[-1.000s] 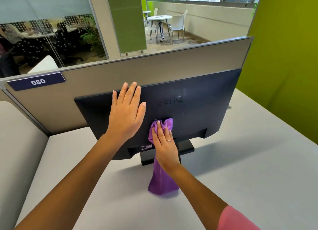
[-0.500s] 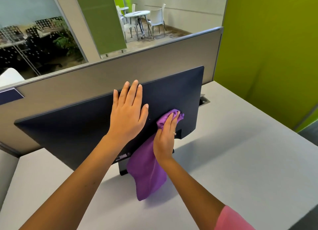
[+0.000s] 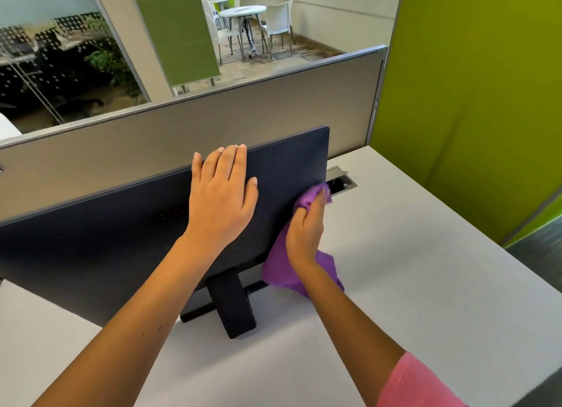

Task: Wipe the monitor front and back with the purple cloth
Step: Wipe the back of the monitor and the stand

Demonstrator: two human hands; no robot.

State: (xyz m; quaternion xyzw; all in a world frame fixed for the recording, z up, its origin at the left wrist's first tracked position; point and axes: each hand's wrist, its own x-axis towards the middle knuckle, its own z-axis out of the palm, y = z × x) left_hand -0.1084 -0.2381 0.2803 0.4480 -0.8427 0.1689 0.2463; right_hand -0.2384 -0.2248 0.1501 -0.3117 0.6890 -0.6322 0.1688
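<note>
The monitor (image 3: 106,239) runs off the left edge, screen side hidden.

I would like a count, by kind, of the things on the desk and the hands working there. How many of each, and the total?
Monitor: 1
Purple cloth: 1
Cable port in the desk: 1
Hands: 2, left hand flat on the monitor back, right hand gripping the cloth
Total: 5

The dark monitor (image 3: 121,242) stands back-facing on the desk, the purple cloth (image 3: 286,269) pressed against its right edge.
</note>
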